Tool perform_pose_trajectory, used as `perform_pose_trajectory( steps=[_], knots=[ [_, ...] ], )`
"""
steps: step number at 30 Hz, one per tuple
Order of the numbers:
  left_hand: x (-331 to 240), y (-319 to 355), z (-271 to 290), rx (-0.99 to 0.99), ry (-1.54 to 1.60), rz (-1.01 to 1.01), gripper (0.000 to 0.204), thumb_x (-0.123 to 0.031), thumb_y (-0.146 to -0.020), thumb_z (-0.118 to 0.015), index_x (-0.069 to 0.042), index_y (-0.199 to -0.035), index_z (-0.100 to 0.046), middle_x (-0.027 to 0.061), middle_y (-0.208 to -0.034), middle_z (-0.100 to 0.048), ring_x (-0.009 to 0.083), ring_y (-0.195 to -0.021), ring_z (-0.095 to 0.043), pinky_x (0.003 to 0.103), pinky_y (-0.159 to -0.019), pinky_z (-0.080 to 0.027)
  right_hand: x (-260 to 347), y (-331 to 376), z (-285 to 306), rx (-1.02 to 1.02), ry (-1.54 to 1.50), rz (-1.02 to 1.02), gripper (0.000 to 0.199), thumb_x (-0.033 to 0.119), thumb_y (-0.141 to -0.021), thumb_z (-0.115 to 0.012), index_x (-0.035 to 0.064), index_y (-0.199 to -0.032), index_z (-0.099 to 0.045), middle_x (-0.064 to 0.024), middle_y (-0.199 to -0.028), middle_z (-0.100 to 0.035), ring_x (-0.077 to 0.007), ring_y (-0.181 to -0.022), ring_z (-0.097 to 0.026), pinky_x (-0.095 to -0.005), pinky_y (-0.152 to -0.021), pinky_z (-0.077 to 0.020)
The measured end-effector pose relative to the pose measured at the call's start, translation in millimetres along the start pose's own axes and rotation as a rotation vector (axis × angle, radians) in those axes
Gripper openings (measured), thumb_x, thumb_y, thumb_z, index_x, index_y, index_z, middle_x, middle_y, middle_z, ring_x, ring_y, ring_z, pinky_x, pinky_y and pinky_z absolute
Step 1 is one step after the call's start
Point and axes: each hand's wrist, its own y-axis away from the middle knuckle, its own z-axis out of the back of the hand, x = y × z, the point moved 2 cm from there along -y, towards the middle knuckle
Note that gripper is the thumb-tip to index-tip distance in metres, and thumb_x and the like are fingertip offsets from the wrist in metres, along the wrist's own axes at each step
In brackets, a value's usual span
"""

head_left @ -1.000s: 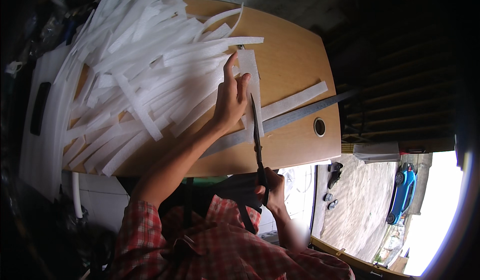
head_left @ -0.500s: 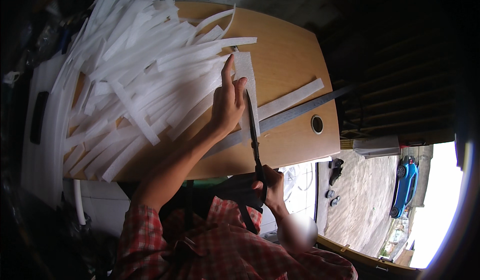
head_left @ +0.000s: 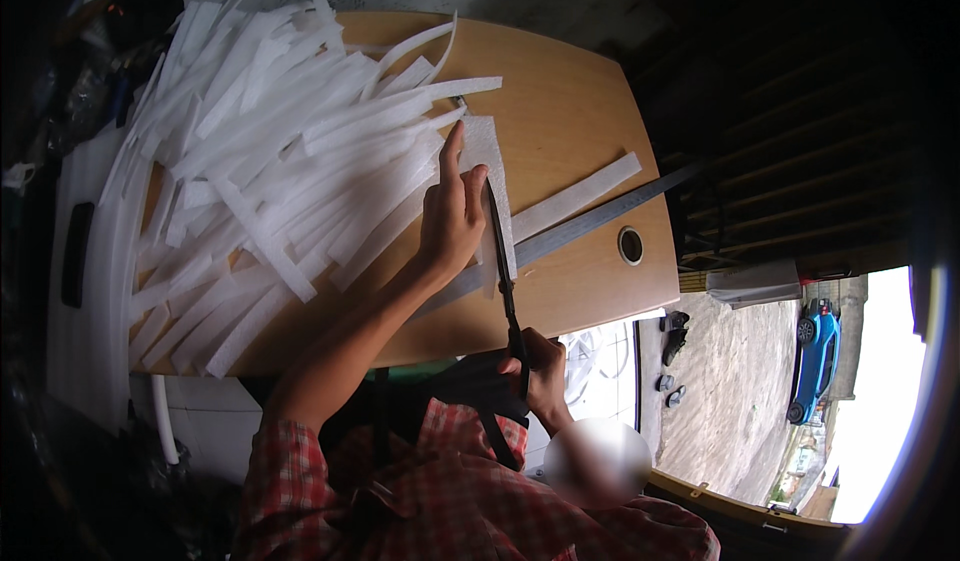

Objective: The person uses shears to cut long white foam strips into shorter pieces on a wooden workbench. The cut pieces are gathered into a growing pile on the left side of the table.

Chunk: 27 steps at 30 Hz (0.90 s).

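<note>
Presently, the left hand [head_left: 452, 223] lies flat near the centre of the wooden table [head_left: 560, 81], fingers extended toward twelve o'clock and pressing down on a white foam sheet [head_left: 487, 151]. The hand grips nothing; it pins the sheet against the tabletop. The sheet runs lengthwise from about twelve to six o'clock just beside the hand's right edge, and its lower end crosses a long metal ruler [head_left: 600, 223].

The right hand [head_left: 540, 366] sits at six o'clock of the left hand, just off the near table edge, fingers closed through the handles of a pair of dark scissors [head_left: 503, 261]. The blades point toward twelve o'clock and run along the foam sheet, directly beside the left hand's fingers. Whether the blades are parted or shut cannot be told at this size.

The ruler lies diagonally, from roughly seven o'clock beneath the left wrist to two o'clock past the table's right edge. A single white foam strip [head_left: 580, 196] lies parallel to it, just above. A large heap of cut foam strips [head_left: 270, 171] covers the table at nine to eleven o'clock of the left hand, touching the hand's left side. A round cable hole [head_left: 630, 246] sits at three o'clock, near the ruler.
</note>
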Motion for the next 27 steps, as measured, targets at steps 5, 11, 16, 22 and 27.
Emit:
perform_pose_trajectory(
  steps=[5, 11, 16, 22, 27],
  knots=[
    [2.7, 1.4, -4.8, 0.014, 0.033, -0.07, 0.054, -0.015, -0.103, -0.048, -0.008, -0.15, -0.023, 0.0144, -0.058, -0.054, 0.0307, -0.052, -0.058, 0.033, -0.053, -0.043, -0.7, -4.8, -3.1, -0.049, -0.074, 0.098, 0.074, 0.072, -0.069, -0.072, 0.0004, -0.074, -0.055, -0.0043, -0.058, -0.052, -0.0119, -0.049, -0.051, -0.0275, -0.048, -0.0382],
    [4.7, 4.8, -9.2, 0.035, 0.07, -0.081, 0.054, -0.014, -0.103, -0.047, -0.007, -0.151, -0.023, 0.0121, -0.056, -0.05, 0.0251, -0.048, -0.052, 0.031, -0.05, -0.039, 0.7, -11.8, -5.7, -0.058, -0.102, 0.055, 0.076, 0.076, -0.067, -0.071, 0.0021, -0.072, -0.053, 0.0005, -0.056, -0.047, -0.0078, -0.046, -0.049, -0.0244, -0.043, -0.0342],
    [1.8, 3.4, -4.9, 0.069, 0.012, -0.064, 0.054, -0.015, -0.103, -0.047, -0.007, -0.151, -0.023, 0.0123, -0.056, -0.05, 0.0237, -0.047, -0.052, 0.031, -0.05, -0.04, 2.2, -15.0, -2.7, -0.075, -0.084, 0.079, 0.072, 0.071, -0.069, -0.074, 0.0018, -0.072, -0.053, 0.0007, -0.057, -0.048, -0.0075, -0.046, -0.048, -0.0243, -0.043, -0.0346],
    [1.2, 4.6, -7.9, 0.111, 0.061, -0.099, 0.055, -0.014, -0.103, -0.047, -0.006, -0.151, -0.023, 0.0128, -0.058, -0.05, 0.0237, -0.047, -0.051, 0.032, -0.05, -0.04, -0.6, -19.1, 0.2, -0.075, -0.127, 0.085, 0.071, 0.069, -0.071, -0.074, 0.0013, -0.073, -0.054, 0.0005, -0.058, -0.05, -0.0075, -0.045, -0.048, -0.0242, -0.042, -0.0345],
    [1.2, 2.9, -5.6, 0.114, 0.086, -0.1, 0.056, -0.016, -0.103, -0.047, -0.007, -0.152, -0.023, 0.0095, -0.057, -0.046, 0.0187, -0.049, -0.047, 0.031, -0.051, -0.038, -1.4, -21.1, -2.1, -0.079, -0.133, 0.022, 0.077, 0.076, -0.068, -0.07, 0.0014, -0.075, -0.054, 0.0011, -0.057, -0.048, -0.0075, -0.045, -0.05, -0.024, -0.042, -0.035]
  ],
)
